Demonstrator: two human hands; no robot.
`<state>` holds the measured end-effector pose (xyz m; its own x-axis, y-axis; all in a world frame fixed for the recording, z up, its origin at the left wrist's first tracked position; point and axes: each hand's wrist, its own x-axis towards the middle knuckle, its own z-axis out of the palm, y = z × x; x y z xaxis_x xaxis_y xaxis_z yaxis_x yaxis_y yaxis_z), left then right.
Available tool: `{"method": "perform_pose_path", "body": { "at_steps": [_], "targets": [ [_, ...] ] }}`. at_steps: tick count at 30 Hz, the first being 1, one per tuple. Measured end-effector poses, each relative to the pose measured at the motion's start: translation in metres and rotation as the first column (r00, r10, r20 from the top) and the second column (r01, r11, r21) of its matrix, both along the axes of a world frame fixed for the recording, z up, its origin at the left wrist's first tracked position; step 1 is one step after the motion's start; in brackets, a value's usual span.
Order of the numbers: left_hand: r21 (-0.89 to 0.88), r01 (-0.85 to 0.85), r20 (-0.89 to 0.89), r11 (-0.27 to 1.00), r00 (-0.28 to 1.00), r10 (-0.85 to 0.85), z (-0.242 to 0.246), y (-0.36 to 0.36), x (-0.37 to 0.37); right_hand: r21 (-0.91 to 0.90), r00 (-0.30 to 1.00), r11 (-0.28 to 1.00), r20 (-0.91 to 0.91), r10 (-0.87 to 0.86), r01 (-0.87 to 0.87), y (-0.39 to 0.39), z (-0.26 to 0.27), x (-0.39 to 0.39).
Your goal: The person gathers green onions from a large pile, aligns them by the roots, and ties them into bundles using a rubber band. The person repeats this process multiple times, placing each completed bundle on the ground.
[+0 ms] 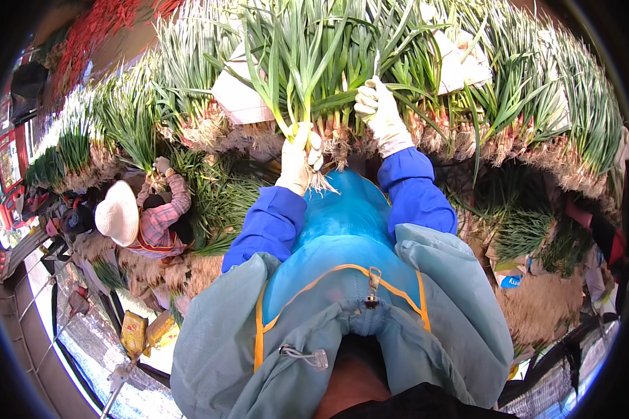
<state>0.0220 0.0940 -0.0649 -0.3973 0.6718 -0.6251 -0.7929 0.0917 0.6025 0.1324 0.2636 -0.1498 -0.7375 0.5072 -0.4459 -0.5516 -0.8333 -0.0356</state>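
Note:
My left hand (297,160), in a whitish glove, is closed around the lower stems of a few green garlic plants (299,89). Their leaves fan upward, and pale stringy roots (320,180) hang below my fingers. To the right, my gloved right hand (380,112) grips a small knife (377,64). Its narrow blade points away from me, and its handle is mostly hidden in my fist. Behind both hands stands a long, dense row of green garlic (340,123), with reddish stem bases and roots towards me. A blue apron (346,209) covers my lap.
At the left, a person in a light brimmed hat (118,213) handles another bunch (139,125). Loose green leaves (225,204) lie between us. White sheets (241,91) rest against the row. Leafy bundles (524,235) lie at the right, and yellow packets (134,333) at lower left.

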Motion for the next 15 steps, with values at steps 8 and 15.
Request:
{"method": "perform_pose_path", "body": {
  "at_steps": [8, 15],
  "targets": [
    [-0.222, 0.053, -0.089, 0.974, 0.993, -0.074, -0.009, 0.001, 0.003, 0.290, 0.838, 0.884, 0.515, 0.178, -0.366, -0.033, 0.009, -0.008],
    [-0.114, 0.205, 0.142, 0.972, 0.972, -0.188, -0.006, -0.018, -0.009, 0.200, 0.885, 0.887, 0.316, 0.343, -0.415, -0.046, 0.013, -0.030]
  ]
}}
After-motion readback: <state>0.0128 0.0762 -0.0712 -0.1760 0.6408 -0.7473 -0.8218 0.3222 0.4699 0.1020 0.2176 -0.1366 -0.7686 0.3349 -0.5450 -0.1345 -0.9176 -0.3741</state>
